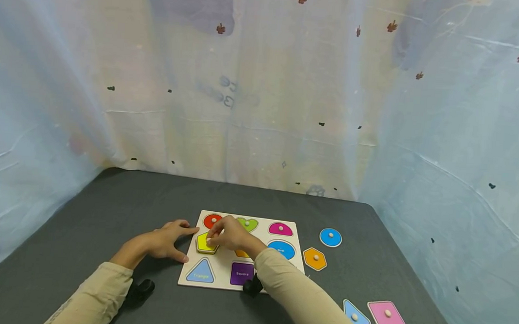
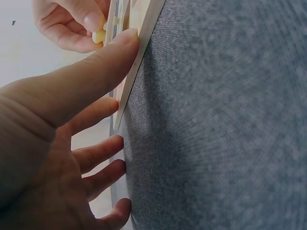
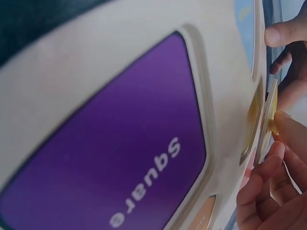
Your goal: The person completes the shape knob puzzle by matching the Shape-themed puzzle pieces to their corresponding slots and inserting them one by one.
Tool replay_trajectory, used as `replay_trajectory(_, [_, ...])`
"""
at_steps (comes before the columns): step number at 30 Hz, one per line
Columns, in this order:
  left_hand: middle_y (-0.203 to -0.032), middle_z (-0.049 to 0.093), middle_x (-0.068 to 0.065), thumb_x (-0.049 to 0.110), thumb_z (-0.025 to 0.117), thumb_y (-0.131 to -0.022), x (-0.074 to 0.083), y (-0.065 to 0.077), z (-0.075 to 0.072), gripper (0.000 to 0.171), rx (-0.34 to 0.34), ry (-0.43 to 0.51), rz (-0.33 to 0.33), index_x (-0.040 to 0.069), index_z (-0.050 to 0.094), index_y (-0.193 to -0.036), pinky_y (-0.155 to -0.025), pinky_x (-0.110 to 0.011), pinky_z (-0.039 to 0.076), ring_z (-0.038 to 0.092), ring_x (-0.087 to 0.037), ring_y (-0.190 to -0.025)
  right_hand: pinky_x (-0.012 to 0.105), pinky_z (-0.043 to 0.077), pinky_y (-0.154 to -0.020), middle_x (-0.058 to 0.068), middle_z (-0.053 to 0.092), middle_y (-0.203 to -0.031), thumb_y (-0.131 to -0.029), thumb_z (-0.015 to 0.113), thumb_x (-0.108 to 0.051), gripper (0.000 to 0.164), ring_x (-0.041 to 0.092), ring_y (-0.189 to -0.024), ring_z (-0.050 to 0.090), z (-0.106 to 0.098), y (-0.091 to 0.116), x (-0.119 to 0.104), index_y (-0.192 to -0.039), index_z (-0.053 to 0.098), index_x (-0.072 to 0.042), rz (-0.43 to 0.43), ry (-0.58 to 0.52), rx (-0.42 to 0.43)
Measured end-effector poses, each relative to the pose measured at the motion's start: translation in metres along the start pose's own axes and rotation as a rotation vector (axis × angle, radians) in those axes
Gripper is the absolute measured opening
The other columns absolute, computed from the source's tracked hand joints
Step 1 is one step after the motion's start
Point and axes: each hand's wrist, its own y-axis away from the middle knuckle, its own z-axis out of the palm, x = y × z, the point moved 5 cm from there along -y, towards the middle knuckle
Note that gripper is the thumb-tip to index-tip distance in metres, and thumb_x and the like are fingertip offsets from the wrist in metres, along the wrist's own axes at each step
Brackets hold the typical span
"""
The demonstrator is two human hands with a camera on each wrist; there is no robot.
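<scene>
A white puzzle board (image 1: 222,269) lies on the dark table. My right hand (image 1: 234,236) reaches over it and pinches the small knob of a yellow puzzle piece (image 1: 202,246). In the right wrist view the piece (image 3: 266,129) stands slightly off the board, over a yellow recess (image 3: 251,120). My left hand (image 1: 165,239) rests at the board's left edge, its thumb and forefinger touching the side and the other fingers spread. Knobbed red (image 1: 212,221), green heart (image 1: 247,224) and magenta half-round (image 1: 280,228) pieces sit in the board's far row.
Right of the board lie a blue round piece (image 1: 330,237), an orange hexagon (image 1: 310,254), a light blue triangle (image 1: 353,316) and a pink four-sided piece (image 1: 385,318). Triangle (image 1: 201,271), square (image 1: 241,274) and oval (image 1: 281,249) recesses show printed labels. Pale plastic sheeting (image 1: 263,107) surrounds the table.
</scene>
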Motion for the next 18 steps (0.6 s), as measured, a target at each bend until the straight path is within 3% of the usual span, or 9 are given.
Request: replay_trajectory(18, [-0.157,0.032,-0.025,0.035,0.088,-0.078,0.0016,-0.0001,-0.0002,0.091,0.014,0.007,0.015,0.012,0.044,-0.154,-0.108,-0.074,0.03,0.03,-0.049,-0.143,0.017,0.036,-0.056,-0.004,0.056,-0.066,-0.085,0.08,-0.006,0.004,0.007,-0.063,0.046,0.0041,-0.0024,0.0032,-0.086,0.079,-0.003,0.037,0.036,0.006])
